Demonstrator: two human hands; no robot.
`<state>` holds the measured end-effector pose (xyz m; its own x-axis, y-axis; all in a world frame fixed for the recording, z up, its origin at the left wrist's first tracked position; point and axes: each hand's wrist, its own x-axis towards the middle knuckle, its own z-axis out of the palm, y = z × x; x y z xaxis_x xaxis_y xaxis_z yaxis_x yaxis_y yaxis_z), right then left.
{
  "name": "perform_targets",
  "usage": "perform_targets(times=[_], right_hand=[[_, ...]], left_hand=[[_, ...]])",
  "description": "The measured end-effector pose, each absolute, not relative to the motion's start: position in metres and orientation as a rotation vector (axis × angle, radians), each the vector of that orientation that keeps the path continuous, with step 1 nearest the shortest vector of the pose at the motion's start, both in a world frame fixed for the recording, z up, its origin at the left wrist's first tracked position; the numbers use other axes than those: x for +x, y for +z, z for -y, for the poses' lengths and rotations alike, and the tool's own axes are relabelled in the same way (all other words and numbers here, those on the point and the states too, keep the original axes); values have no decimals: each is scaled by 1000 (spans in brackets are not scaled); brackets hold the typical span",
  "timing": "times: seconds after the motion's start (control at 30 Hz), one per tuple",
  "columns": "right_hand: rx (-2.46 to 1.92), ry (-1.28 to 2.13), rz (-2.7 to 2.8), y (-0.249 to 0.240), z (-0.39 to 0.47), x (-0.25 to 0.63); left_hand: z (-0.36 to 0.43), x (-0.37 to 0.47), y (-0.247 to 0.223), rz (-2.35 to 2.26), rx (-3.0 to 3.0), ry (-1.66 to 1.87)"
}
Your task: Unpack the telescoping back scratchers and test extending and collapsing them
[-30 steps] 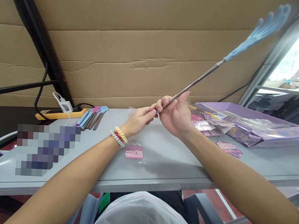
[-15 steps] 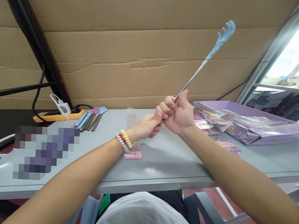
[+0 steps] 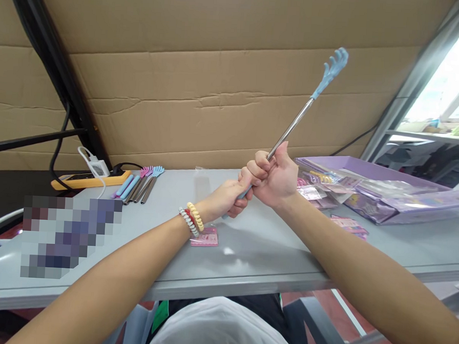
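Above a grey table (image 3: 272,246), the left hand (image 3: 234,194) grips a blue handle (image 3: 244,194) while the right hand (image 3: 273,177) wraps around a back scratcher (image 3: 293,123) by its metal rod (image 3: 289,128), blue claw (image 3: 330,73) aimed at one o'clock. The step appears to be joining handle to rod (their meeting point is hidden; clawed rods (image 3: 149,188) lie at nine o'clock), and the next move seems to call for a steady, straight push.

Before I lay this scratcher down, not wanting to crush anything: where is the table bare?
The table looks bare between the pink card and the right forearm, and between the row of scratchers and the clear bag. It's crowded at the right, with the purple box, packets and loose cards. The front left is pixelated, so I can't tell.
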<state>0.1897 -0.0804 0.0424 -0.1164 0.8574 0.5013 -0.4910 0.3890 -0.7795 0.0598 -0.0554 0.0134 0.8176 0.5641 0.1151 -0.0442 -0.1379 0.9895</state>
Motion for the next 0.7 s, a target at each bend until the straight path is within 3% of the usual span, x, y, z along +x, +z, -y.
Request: perform_targets(times=[0.2,0.7], right_hand=[[-320,1182,1227,44,84,192],[-205,1268,1105,47,89,189]], left_hand=[[52,52,13,-203,1452,471],[56,55,23,-410,1550,462]])
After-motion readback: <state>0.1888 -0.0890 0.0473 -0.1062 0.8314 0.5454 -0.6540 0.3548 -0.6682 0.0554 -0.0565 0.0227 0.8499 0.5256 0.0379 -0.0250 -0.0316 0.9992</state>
